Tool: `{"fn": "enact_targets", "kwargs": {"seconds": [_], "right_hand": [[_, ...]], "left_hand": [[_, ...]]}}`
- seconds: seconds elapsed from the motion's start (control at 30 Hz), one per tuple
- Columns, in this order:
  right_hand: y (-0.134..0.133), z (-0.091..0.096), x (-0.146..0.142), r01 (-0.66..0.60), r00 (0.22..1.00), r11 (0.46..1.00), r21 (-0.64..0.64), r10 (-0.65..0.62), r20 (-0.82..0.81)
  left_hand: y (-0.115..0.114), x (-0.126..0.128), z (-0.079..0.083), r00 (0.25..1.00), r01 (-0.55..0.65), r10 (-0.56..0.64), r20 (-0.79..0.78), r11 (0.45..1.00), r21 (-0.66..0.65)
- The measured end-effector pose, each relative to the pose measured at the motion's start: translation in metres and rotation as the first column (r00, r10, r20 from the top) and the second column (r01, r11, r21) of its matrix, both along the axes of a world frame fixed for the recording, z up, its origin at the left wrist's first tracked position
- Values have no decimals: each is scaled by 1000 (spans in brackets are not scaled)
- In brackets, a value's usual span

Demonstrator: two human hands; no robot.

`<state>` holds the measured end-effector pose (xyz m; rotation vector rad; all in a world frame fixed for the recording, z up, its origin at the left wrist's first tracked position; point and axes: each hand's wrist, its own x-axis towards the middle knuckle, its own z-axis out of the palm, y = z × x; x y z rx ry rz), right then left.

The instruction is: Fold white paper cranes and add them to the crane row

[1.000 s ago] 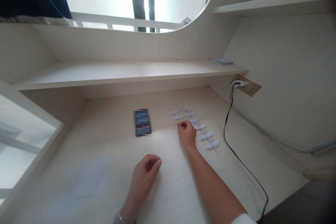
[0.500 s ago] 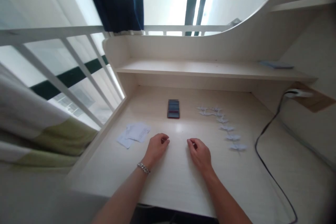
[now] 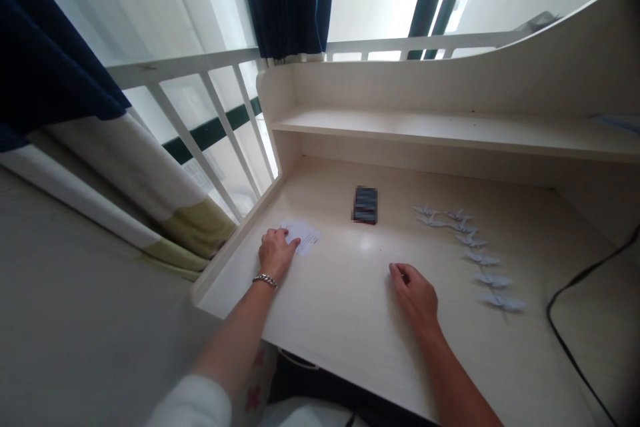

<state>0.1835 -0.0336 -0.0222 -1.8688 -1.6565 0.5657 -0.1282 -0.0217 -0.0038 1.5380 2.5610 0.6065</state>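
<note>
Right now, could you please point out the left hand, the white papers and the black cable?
Left hand [image 3: 277, 250]: head view, back of the hand.
White papers [image 3: 306, 236]: head view, printed sheet.
Black cable [image 3: 549, 311]: head view, at its bend.

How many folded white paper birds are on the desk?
8 visible birds, all on the desk right of the dark pixelated item: two far left, one just right of them, five in a line running nearer. The far ones crowd together; another may be hidden.

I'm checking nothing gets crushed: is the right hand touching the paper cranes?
Apart: in the head view, a strip of desktop shows between the right hand and the paper cranes.
</note>
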Motion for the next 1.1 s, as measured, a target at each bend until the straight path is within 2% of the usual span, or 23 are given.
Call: {"fn": "enact_targets", "kwargs": {"seconds": [0.17, 0.33, 0.67, 0.93, 1.1], "right_hand": [[0, 2, 0, -14, 1000, 1000, -6, 14, -2], [1, 3, 0, -5, 1000, 999, -51, 6, 14], [3, 3, 1, -2, 1000, 997, -72, 1, -6], [3, 5, 1, -11, 1000, 997, -71, 10, -14], [4, 4, 1, -11, 1000, 996, -84, 10, -18]], "left_hand": [[8, -6, -5, 1000, -24, 24, -3, 997, -71], [11, -8, -4, 999, -35, 36, 8, 995, -99], [17, -16, 9, 997, 79, -79, 5, 992, -100], [20, -24, 27, 979, 171, -150, 141, 973, -156], [17, -29, 41, 930, 232, -184, 317, 966, -119]]}}
